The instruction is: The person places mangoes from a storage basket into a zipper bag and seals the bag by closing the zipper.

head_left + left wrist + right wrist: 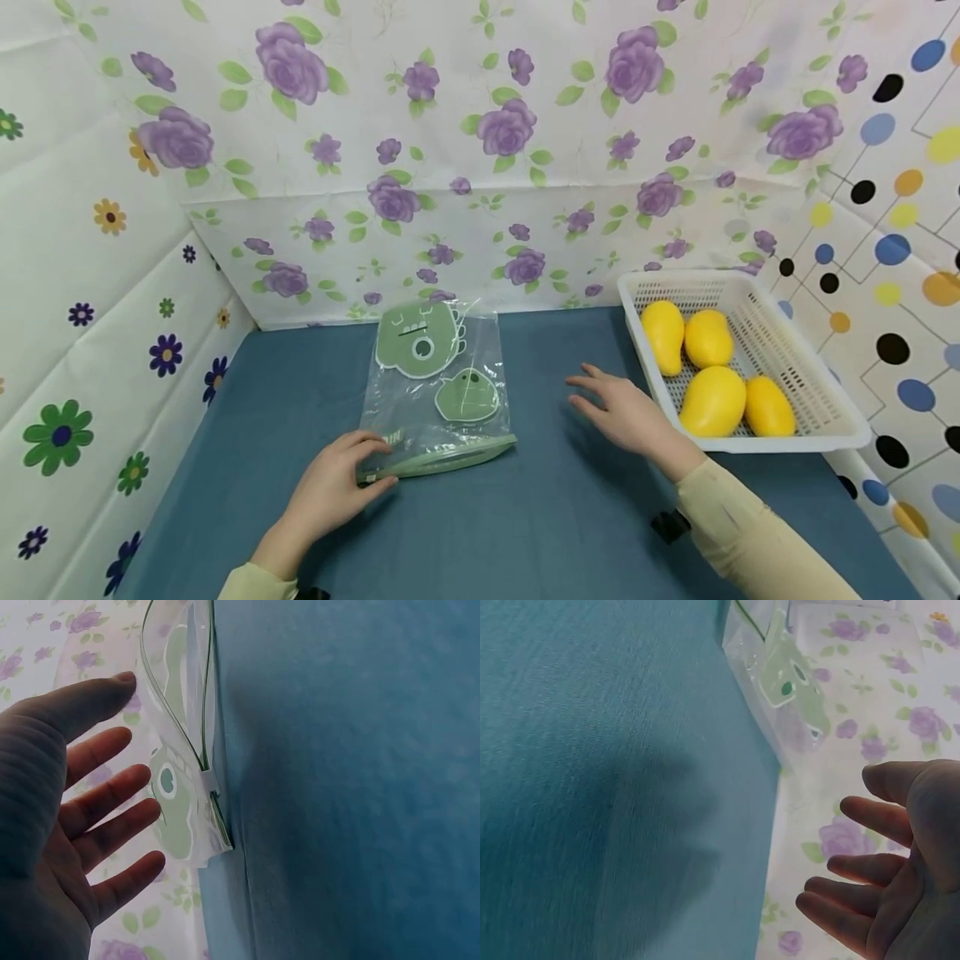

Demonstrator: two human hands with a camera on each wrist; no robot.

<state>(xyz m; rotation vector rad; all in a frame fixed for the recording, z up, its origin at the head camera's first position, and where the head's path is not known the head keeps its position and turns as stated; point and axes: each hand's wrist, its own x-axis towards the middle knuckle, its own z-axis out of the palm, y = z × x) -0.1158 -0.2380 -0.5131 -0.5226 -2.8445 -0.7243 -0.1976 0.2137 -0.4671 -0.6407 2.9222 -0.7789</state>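
Blue table (570,517): zip bag (438,392) beneath spread left hand (337,487); right hand (626,412) spread beside.

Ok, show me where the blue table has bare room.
Bare: the table left of the zip bag, the strip between bag and right hand, and the near edge between both arms. Crowded: the basket holds four mangoes; the left hand rests at the bag's near end.

Bare cloth (570,508) between bag (438,392) and basket (817,433)
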